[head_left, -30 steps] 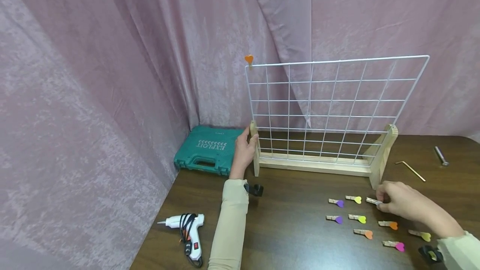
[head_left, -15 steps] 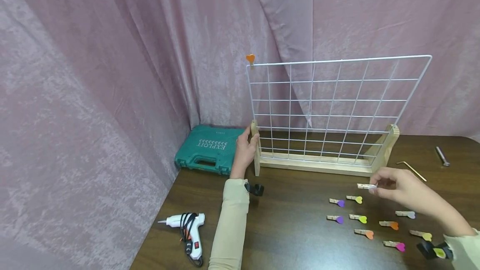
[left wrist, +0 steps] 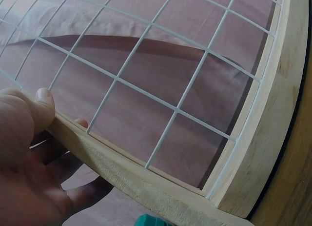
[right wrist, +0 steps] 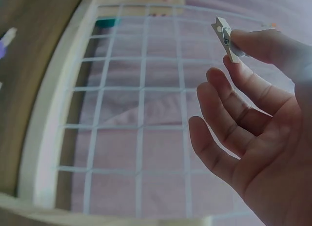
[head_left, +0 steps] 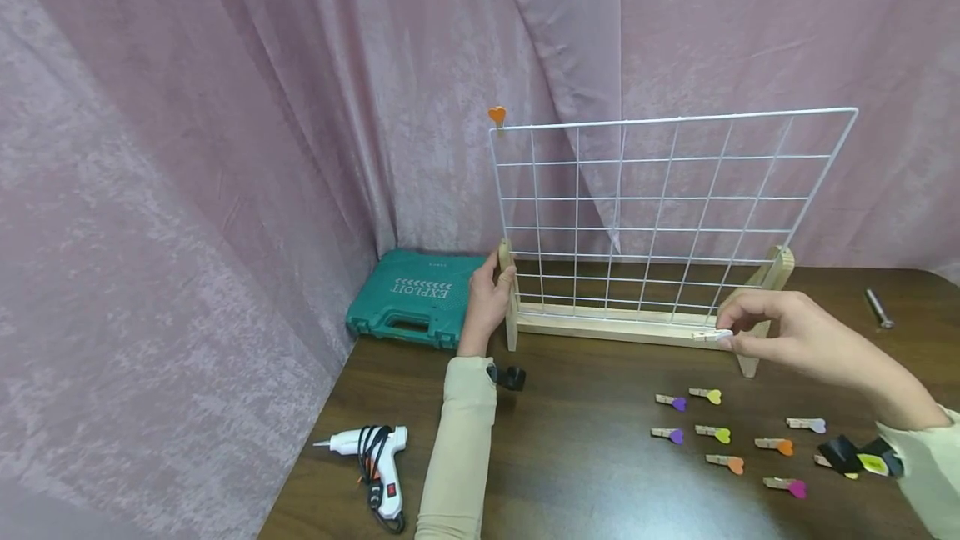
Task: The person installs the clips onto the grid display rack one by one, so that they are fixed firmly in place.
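My left hand grips the left upright of a wooden stand, thumb on the near side in the left wrist view. Rising from this stand is a white wire grid panel, leaning back. An orange heart clothespin is clipped at its top left corner. Between thumb and forefinger, my right hand pinches a small wooden clothespin with a pale heart. Held level in the head view, this clothespin overlaps the stand's lower rail near its right end. The right hand hides part of the right upright.
Several heart clothespins, among them a purple one and a pink one, lie on the brown table. A green case stands by the left upright, a white glue gun front left, a metal bolt far right.
My right hand has lifted the pale clothespin off the table and carried it up and left to the stand's rail. The left hand keeps its grip on the upright.
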{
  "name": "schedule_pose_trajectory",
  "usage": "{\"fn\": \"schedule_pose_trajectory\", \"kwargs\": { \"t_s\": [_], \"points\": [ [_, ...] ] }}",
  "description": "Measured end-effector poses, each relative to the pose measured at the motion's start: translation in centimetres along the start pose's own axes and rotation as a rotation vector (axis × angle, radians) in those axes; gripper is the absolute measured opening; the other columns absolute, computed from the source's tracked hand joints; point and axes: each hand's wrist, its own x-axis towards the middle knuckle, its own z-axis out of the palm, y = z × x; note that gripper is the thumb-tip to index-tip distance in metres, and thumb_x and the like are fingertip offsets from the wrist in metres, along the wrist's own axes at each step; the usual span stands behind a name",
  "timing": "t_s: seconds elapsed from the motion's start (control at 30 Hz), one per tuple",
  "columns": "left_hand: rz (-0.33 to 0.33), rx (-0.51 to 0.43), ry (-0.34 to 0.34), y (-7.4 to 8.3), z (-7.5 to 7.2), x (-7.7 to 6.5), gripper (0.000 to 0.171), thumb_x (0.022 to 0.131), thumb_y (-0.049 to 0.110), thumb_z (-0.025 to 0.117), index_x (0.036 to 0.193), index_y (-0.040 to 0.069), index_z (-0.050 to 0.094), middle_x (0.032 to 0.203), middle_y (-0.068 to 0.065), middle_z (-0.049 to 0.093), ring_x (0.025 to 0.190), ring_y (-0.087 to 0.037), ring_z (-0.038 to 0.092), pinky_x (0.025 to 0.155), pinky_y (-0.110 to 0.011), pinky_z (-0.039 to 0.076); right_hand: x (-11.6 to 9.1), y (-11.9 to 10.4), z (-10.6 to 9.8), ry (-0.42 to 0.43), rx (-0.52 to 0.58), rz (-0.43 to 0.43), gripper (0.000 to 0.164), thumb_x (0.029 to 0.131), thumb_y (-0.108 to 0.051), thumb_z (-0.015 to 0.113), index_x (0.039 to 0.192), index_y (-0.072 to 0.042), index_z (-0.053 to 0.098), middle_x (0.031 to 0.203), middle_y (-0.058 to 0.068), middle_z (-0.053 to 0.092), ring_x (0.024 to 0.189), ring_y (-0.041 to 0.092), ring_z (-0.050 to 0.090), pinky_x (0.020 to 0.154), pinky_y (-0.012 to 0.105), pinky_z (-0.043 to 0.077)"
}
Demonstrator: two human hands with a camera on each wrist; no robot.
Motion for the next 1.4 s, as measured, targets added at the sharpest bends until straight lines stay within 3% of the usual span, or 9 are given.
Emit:
{"fn": "schedule_pose_trajectory", "kwargs": {
  "t_s": [0.3, 0.53, 0.77, 1.03, 1.17, 1.4],
  "points": [
    [0.061, -0.01, 0.015, -0.1, -0.1, -0.2, 0.043, 0.096, 0.025, 0.051, 0.133, 0.004, 0.048, 0.113, -0.015, 0.062, 0.097, -0.025, 0.061, 0.082, -0.037, 0.05, 3.7, -2.9, -1.5, -0.064, 0.075, -0.063, 0.024, 0.079, -0.002, 0.072, 0.086, -0.023, 0.063, 0.095, -0.008, 0.062, 0.086, 0.008, 0.056, 0.071, 0.018, 0.042],
    [0.012, -0.006, -0.002, -0.1, 0.1, 0.3, 0.044, 0.095, 0.021, 0.053, 0.134, 0.004, 0.047, 0.117, -0.014, 0.061, 0.101, -0.024, 0.06, 0.084, -0.037, 0.049, 6.5, -5.1, -2.5, -0.088, 0.078, -0.087, 0.021, 0.079, -0.004, 0.072, 0.086, -0.023, 0.065, 0.092, -0.009, 0.062, 0.084, 0.008, 0.055, 0.069, 0.02, 0.042],
    [-0.011, 0.014, -0.002, -0.2, 0.1, 0.3, 0.041, 0.095, 0.02, 0.053, 0.134, 0.007, 0.048, 0.116, -0.012, 0.062, 0.103, -0.022, 0.059, 0.086, -0.035, 0.048, 9.2, -7.4, -3.2, -0.083, 0.077, -0.046, 0.015, 0.081, -0.008, 0.071, 0.086, -0.022, 0.067, 0.091, -0.008, 0.063, 0.083, 0.011, 0.056, 0.07, 0.02, 0.042],
    [-0.017, -0.006, -0.004, -0.3, 0.0, 0.1, 0.042, 0.095, 0.016, 0.053, 0.135, 0.004, 0.046, 0.117, -0.013, 0.061, 0.102, -0.024, 0.059, 0.086, -0.038, 0.049, 12.1, -9.7, -4.3, -0.069, 0.039, -0.112, 0.013, 0.085, -0.009, 0.067, 0.09, -0.021, 0.066, 0.09, -0.008, 0.064, 0.081, 0.011, 0.057, 0.07, 0.02, 0.043],
    [-0.003, -0.006, -0.01, -0.2, 0.0, 0.0, 0.045, 0.095, 0.024, 0.052, 0.135, 0.005, 0.046, 0.118, -0.013, 0.061, 0.103, -0.024, 0.059, 0.086, -0.037, 0.049, 13.4, -10.7, -5.0, -0.008, -0.055, -0.128, 0.009, 0.087, -0.01, 0.065, 0.092, -0.018, 0.066, 0.088, -0.008, 0.064, 0.081, 0.008, 0.057, 0.071, 0.019, 0.042],
    [0.013, -0.012, -0.007, -0.1, 0.1, 0.0, 0.041, 0.094, 0.027, 0.052, 0.129, 0.005, 0.052, 0.115, -0.015, 0.062, 0.103, -0.023, 0.059, 0.087, -0.036, 0.048, 16.2, -12.3, -5.9, 0.139, -0.35, -0.3, 0.007, 0.083, -0.002, 0.064, 0.087, -0.008, 0.065, 0.084, -0.002, 0.061, 0.075, 0.014, 0.055, 0.067, 0.031, 0.04]
  ]
}}
